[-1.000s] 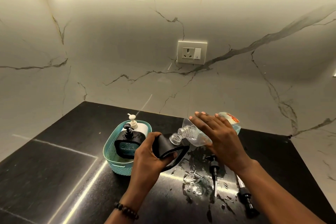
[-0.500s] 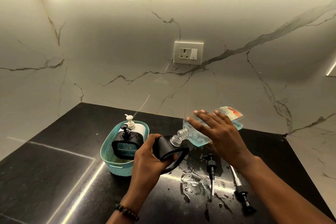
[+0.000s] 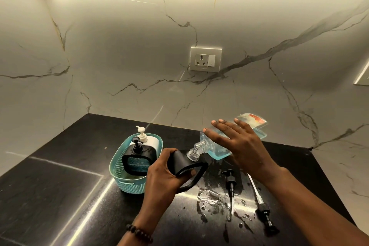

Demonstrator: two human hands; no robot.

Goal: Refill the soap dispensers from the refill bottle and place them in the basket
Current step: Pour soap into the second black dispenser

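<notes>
At centre, near the basket (image 3: 127, 180), we tilt the refill bottle (image 3: 214, 149) — raised steeper than a second ago — its neck meeting the black dispenser (image 3: 180, 163), so pouring seems under way. Our left hand (image 3: 159, 177) clenches the dispenser; our right hand (image 3: 239, 146) grips the bottle, fingers splayed. Pumps (image 3: 231, 185) lie right, among spills.

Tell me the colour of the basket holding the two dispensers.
Teal, with a fine woven-look pattern on its walls; the basket shows best in the head view.
</notes>
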